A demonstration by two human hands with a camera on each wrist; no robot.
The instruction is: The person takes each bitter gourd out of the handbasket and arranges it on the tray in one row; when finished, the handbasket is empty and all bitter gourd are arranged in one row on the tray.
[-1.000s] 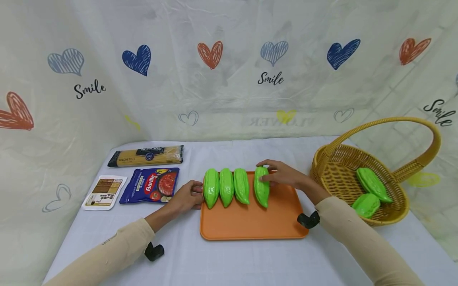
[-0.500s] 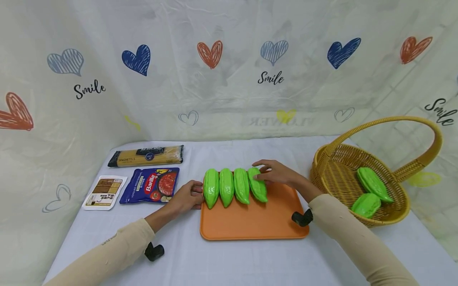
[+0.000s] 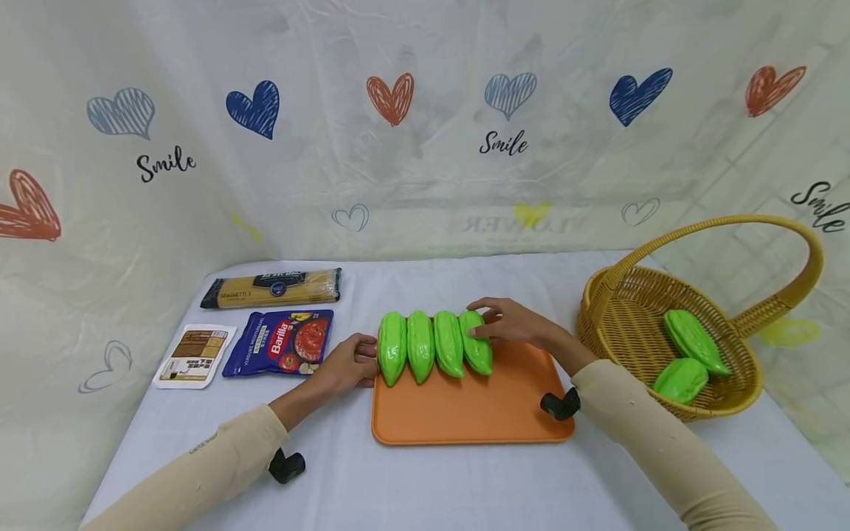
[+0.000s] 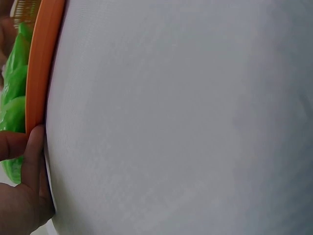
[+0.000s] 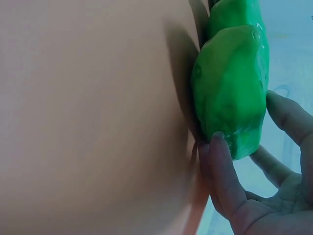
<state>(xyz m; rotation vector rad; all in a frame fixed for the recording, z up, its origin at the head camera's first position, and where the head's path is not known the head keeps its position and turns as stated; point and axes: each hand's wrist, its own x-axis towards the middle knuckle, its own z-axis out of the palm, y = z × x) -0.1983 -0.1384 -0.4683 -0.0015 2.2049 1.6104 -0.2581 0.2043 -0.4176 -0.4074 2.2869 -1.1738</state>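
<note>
Right grip (image 3: 510, 322) pinches the far end of the rightmost green gourd (image 3: 479, 357), just to its left, long axis running near-to-far on the orange tray (image 3: 465, 413) whose left edge the left grip (image 3: 345, 363) holds

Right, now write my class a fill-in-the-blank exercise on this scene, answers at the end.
1. The number of green vegetables on the tray is ____.
2. The number of green vegetables in the basket is ____.
3. The tray's vegetable nearest the basket is in the grip of the ____ hand.
4. The Barilla pouch is mostly ____ in colour.
Missing words: four; two; right; blue.
</note>
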